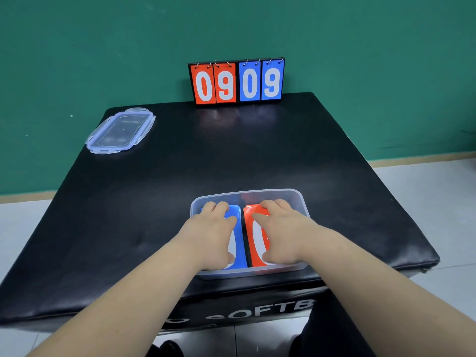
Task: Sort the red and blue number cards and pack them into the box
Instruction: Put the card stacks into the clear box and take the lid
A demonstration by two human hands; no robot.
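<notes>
Hands: left hand grips blue cards, right hand grips red cards | both stacks side by side inside box | step: seating stacks | next: release, fetch lid

Left hand holds blue cards, right hand red cards, inside box.

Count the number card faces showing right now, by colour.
Red faces: 3, two on the scoreboard, one red card in the box.
Blue faces: 3, two on the scoreboard, one blue card in the box.
Total: 6.
</notes>
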